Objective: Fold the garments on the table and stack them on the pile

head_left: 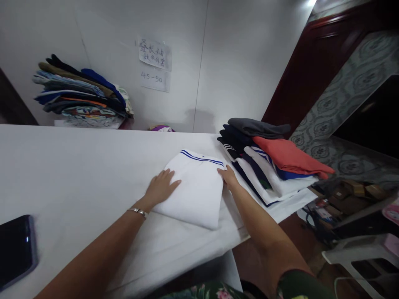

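Note:
A folded white garment [195, 189] lies on the white-covered table in front of me, with two blue stripes along its far edge. My left hand [162, 186] rests flat on its left side, fingers spread, a silver bracelet on the wrist. At the far right corner, my right hand [228, 176] pinches the garment's edge, thumb on top and the other fingers partly hidden at the side. What kind of garment it is cannot be made out from the folds.
To the right stands a stack of folded clothes [293, 155], coral and grey pieces on top. Another clothes pile [84, 93] sits at the back left by the wall. A phone [17, 251] lies at the near left. A white plastic stool [358, 253] is beyond the table's right edge.

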`<action>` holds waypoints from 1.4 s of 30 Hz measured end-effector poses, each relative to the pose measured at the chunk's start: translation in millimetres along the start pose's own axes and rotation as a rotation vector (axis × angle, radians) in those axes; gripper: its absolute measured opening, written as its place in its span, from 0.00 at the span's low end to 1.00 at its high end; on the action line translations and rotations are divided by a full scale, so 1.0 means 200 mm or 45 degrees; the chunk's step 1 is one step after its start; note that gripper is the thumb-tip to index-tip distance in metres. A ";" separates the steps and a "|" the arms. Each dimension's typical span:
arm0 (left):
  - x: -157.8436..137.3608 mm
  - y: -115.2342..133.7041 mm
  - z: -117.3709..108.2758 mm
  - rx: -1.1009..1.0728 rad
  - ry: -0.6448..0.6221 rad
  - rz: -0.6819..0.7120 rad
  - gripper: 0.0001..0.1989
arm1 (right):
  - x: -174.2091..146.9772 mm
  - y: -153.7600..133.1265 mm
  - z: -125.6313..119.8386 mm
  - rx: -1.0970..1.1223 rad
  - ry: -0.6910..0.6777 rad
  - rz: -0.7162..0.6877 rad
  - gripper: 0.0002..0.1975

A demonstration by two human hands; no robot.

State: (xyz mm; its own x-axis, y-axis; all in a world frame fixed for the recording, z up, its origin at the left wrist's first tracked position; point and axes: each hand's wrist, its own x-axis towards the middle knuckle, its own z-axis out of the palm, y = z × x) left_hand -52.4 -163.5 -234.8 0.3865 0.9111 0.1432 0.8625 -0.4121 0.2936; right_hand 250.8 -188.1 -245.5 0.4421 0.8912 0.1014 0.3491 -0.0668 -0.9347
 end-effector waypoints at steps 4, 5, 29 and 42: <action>0.00 -0.04 0.08 0.025 -0.060 -0.035 0.31 | 0.05 0.03 0.04 -0.129 0.054 0.091 0.38; 0.00 -0.05 0.08 0.025 -0.052 -0.037 0.31 | 0.05 0.04 0.04 -0.171 0.060 0.103 0.37; -0.01 -0.02 0.07 0.056 -0.073 -0.052 0.32 | 0.09 -0.27 0.31 -1.232 -0.711 -0.285 0.35; -0.02 -0.02 0.08 0.067 -0.082 -0.065 0.33 | 0.19 -0.29 0.53 -1.152 -0.878 -0.455 0.37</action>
State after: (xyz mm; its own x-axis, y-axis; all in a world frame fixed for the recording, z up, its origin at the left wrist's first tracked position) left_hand -52.0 -164.7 -252.5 0.3607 0.9302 0.0674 0.8968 -0.3658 0.2488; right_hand 159.7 -102.9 -223.6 -0.2395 0.9583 -0.1557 0.9403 0.1890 -0.2832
